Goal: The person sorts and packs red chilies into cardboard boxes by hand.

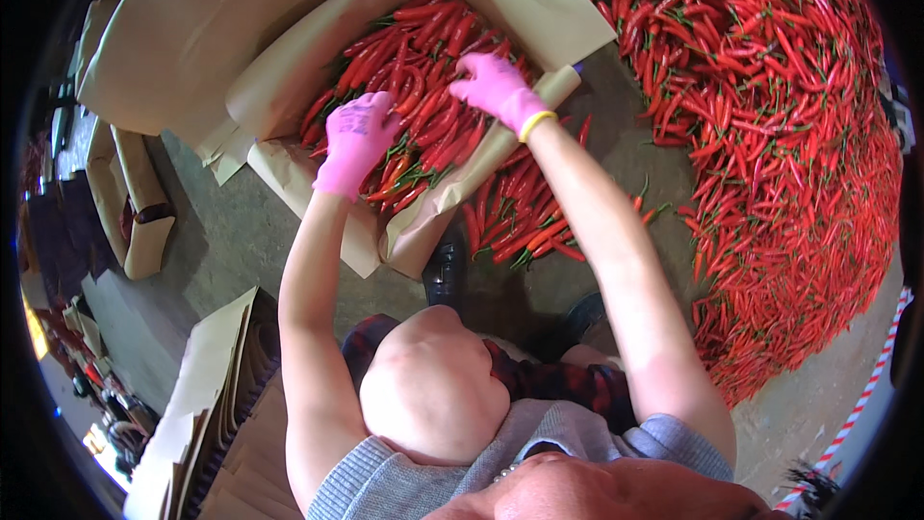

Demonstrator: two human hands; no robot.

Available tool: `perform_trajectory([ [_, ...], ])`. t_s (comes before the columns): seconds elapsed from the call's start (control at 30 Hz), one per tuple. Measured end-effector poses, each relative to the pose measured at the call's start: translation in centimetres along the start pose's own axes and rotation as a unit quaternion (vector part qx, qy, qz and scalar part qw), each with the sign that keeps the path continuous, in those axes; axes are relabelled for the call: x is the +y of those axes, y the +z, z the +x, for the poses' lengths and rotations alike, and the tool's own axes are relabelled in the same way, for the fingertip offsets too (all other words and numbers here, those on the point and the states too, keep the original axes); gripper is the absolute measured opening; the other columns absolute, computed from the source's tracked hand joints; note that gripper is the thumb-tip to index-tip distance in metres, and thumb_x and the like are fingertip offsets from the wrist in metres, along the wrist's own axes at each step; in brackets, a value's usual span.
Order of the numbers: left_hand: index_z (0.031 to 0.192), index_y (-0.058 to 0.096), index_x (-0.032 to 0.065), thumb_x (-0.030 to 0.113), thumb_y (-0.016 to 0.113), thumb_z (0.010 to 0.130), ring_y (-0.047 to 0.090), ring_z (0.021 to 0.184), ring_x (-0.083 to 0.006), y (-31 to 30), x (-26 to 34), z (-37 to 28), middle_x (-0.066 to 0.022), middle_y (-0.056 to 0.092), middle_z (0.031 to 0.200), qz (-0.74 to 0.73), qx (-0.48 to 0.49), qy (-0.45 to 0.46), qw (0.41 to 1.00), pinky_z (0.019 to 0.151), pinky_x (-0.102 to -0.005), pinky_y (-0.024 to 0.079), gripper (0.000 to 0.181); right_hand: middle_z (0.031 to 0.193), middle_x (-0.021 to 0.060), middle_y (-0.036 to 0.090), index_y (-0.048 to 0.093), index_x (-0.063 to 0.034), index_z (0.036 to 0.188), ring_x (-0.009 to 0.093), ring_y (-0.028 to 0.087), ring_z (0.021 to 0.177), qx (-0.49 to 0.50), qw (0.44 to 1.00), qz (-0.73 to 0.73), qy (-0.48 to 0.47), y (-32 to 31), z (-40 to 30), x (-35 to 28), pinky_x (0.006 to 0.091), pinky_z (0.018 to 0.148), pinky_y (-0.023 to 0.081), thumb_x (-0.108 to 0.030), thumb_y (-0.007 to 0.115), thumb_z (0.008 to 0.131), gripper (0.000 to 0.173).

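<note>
My left hand [357, 137], in a pink glove bearing writing, rests on the red chili peppers [422, 87] at the left side of a paper-lined box [271, 97]. Its fingers curl down and their tips are partly hidden, so whether it grips a pepper cannot be told. Over the right side of the same peppers is my right hand [498, 90], in a pink glove with a yellow cuff. Its thumb and fingers are bent and apart, with no pepper plainly held. The peppers lie mostly side by side, some green stems showing. Brown paper flaps [530, 0] fold outward around them.
A large heap of red chilies [779, 123] covers the floor at right. A smaller pile [523, 209] lies beside the box under my right forearm. Brown paper sheets [188, 29] stand at upper left, and folded cardboard [209, 390] at lower left. Red-and-white tape [852, 412] runs at lower right.
</note>
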State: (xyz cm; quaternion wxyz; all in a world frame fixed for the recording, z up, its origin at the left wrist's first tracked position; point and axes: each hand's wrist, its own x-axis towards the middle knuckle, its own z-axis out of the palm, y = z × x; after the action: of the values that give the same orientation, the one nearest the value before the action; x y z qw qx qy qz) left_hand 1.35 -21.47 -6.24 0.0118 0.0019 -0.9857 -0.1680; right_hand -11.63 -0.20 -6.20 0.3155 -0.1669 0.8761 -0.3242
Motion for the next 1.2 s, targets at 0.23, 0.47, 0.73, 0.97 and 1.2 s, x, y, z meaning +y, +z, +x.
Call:
perform_trajectory([
  [0.23,0.109,0.070,0.0029,0.012,0.070,0.086,0.066,0.077,-0.0181,-2.9,2.0,-1.5,-0.0112,0.070,0.094,-0.273,0.135,-0.072,0.950,0.074,-0.0317,0.052,0.024,0.104,0.0122,0.069,0.059,-0.0112,0.126,0.031,0.065,0.097,0.020,0.979,-0.190,0.071,-14.1,-21.5,10.4,0.0427,0.082,0.051,-0.036,0.059,0.086,0.048],
  [0.47,0.110,0.066,0.0096,0.049,0.056,0.089,0.065,0.102,-0.0358,5.3,0.5,6.5,-0.0167,0.069,0.107,0.161,-0.122,-0.088,0.975,0.086,-0.0452,0.050,0.046,0.107,0.0132,0.069,0.064,-0.0040,0.118,0.022,0.066,0.095,0.327,0.859,0.166,0.357,-1.3,-53.9,32.2,0.0337,0.085,0.051,-0.024,0.066,0.085,0.038],
  [0.73,0.122,0.065,0.0059,0.039,0.060,0.090,0.065,0.104,-0.0325,2.5,-1.2,4.3,-0.0158,0.069,0.114,0.130,-0.155,-0.032,0.979,0.090,-0.0425,0.049,0.047,0.117,0.0128,0.060,0.060,-0.0146,0.118,0.034,0.057,0.111,0.375,0.780,-0.168,0.471,11.9,-58.8,36.8,0.0465,0.091,0.047,-0.026,0.067,0.079,0.041],
  [0.97,0.127,0.061,-0.0002,0.013,0.063,0.093,0.065,0.098,-0.0146,-5.4,6.1,0.0,-0.0113,0.070,0.110,-0.175,-0.117,-0.030,0.977,0.083,-0.0287,0.051,0.037,0.104,0.0141,0.061,0.058,-0.0106,0.101,0.037,0.060,0.097,0.392,0.788,-0.042,0.473,14.3,-56.3,42.6,0.0489,0.084,0.049,-0.021,0.063,0.078,0.026],
  [1.2,0.116,0.064,0.0055,0.014,0.063,0.084,0.064,0.093,-0.0310,-5.7,24.2,-0.8,-0.0134,0.067,0.100,0.063,-0.341,0.365,0.864,0.084,-0.0425,0.050,0.033,0.112,0.0170,0.065,0.054,-0.0108,0.128,0.035,0.063,0.102,0.178,0.883,-0.026,0.434,16.2,-60.6,37.4,0.0448,0.088,0.051,-0.033,0.065,0.084,0.051],
])
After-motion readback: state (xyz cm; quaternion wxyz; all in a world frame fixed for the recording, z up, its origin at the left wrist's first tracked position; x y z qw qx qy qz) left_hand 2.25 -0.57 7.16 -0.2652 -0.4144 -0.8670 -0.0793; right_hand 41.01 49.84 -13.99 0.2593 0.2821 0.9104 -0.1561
